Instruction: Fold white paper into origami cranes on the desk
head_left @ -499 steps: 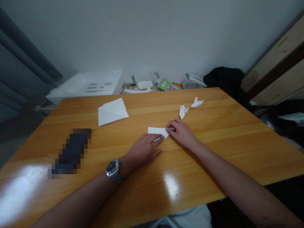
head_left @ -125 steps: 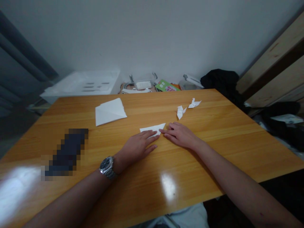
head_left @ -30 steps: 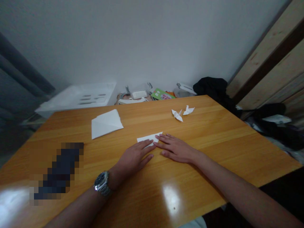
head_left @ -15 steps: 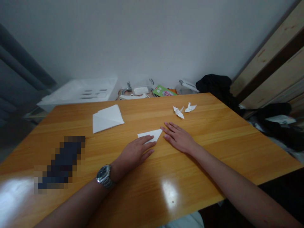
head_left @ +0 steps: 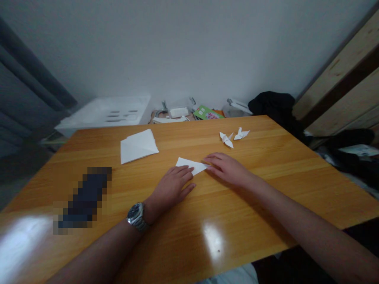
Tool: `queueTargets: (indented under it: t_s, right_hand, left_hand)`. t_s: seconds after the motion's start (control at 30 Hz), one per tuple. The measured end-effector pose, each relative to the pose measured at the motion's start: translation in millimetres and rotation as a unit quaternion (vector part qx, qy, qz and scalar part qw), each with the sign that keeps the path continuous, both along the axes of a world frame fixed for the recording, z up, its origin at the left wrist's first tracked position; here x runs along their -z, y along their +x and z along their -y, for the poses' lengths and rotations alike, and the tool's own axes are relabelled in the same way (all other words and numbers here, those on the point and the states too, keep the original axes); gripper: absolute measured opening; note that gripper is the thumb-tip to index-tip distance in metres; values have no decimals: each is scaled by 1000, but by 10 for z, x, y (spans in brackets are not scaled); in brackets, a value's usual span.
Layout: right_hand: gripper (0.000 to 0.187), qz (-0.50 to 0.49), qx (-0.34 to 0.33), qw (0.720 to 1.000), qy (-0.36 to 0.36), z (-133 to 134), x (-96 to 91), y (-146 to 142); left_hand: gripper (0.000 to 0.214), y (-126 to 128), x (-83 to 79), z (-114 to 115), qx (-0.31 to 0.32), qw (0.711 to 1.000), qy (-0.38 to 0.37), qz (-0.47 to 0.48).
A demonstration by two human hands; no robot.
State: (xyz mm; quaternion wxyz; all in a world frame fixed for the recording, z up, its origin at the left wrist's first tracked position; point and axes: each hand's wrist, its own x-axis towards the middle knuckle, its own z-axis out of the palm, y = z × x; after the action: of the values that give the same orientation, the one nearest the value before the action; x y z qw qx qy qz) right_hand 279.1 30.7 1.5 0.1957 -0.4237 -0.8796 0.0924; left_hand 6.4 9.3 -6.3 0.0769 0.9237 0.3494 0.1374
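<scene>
Paper folded into a flat, white, pointed shape (head_left: 199,167) lies near the middle of the glossy, orange-brown, wood-grained counter (head_left: 177,244), between the bare left hand (head_left: 173,182) and the bare right hand (head_left: 228,169). The left hand rests palm down with its fingers laid over the paper's near left part, the thumb apart from them on the wood. The right hand's fingers curl at the paper's right-hand tip; whether they pinch it or only touch it, I cannot tell.

It should handle as something very light: springy where layers stack up, soft at the thin points, easy to crumple or tear. On so smooth a surface it probably slides unless pinned. The broad body looks best for flat pressure, while the narrow tip suits a gentle pinch between thumb and forefinger, close to the edge, without squeezing across the creases.
</scene>
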Motion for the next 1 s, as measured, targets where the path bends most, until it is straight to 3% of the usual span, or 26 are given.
queueTargets:
  t_s: [0.07,0.2,0.53,1.0]
  right_hand:
    - [34,-19,-56,998,-4,-25,-20,-36]
    - [32,-10,-91,996,-2,-22,73,-117]
    - [22,30,-90,994,53,2,193,-151]
    - [17,90,-85,990,62,25,146,-123]
  left_hand:
    - [29,2,10,-2,-5,1000,-2,14]
    - [36,-6,41,-8,-10,999,6,31]
    - [37,-12,108,-35,-29,999,28,33]
    - [27,-13,139,-66,-27,997,39,59]
